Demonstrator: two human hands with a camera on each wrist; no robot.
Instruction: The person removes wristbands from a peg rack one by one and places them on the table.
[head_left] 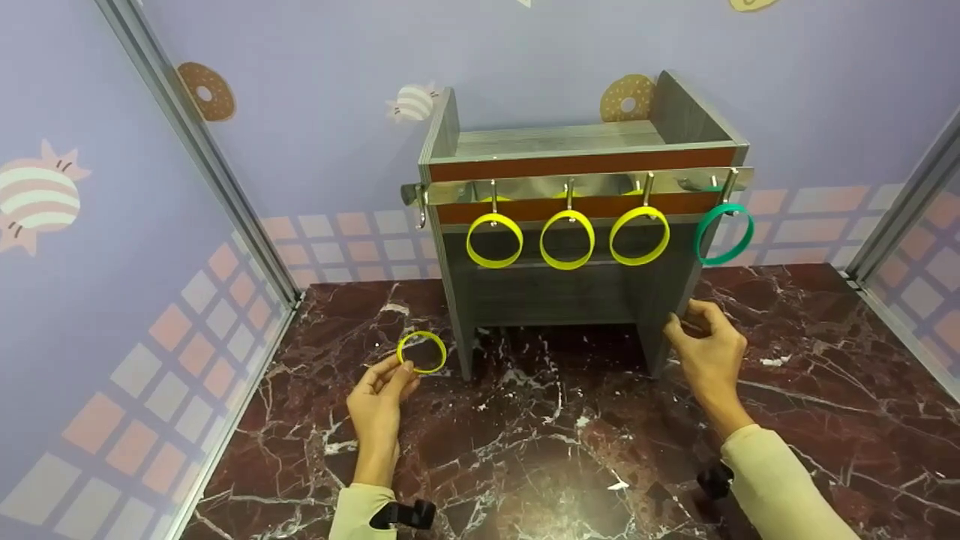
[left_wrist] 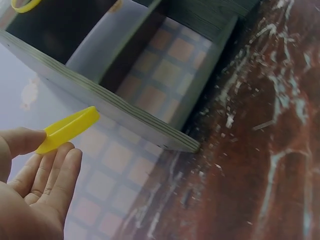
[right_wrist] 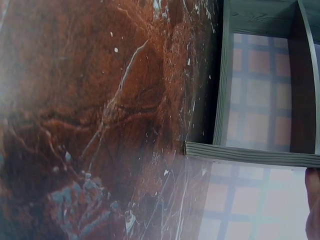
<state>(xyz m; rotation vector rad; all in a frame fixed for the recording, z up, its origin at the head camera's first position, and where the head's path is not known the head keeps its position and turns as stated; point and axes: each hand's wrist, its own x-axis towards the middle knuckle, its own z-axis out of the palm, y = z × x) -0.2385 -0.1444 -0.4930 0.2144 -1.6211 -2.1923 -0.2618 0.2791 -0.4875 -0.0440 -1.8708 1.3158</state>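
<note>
My left hand (head_left: 377, 405) pinches a thin yellow ring (head_left: 422, 373) between thumb and fingers, left of a grey wooden shelf (head_left: 555, 304). In the left wrist view the ring (left_wrist: 75, 129) appears nearly edge-on, with several fingers extended below it. My right hand (head_left: 709, 352) has its curled fingers and thumb at the shelf's right side panel (head_left: 658, 337); the right wrist view shows only a fingertip (right_wrist: 313, 200) against the panel's outer face. On the shelf's metal hook rail (head_left: 604, 184) hang three yellow rings (head_left: 568, 264) and one green ring (head_left: 724, 260).
The shelf stands on a dark red marbled table (head_left: 525, 465) with white veins. A patterned purple wall (head_left: 322, 112) rises behind it, with metal-framed side panels at left and right. One more hook (head_left: 421, 214) sits at the rail's left end.
</note>
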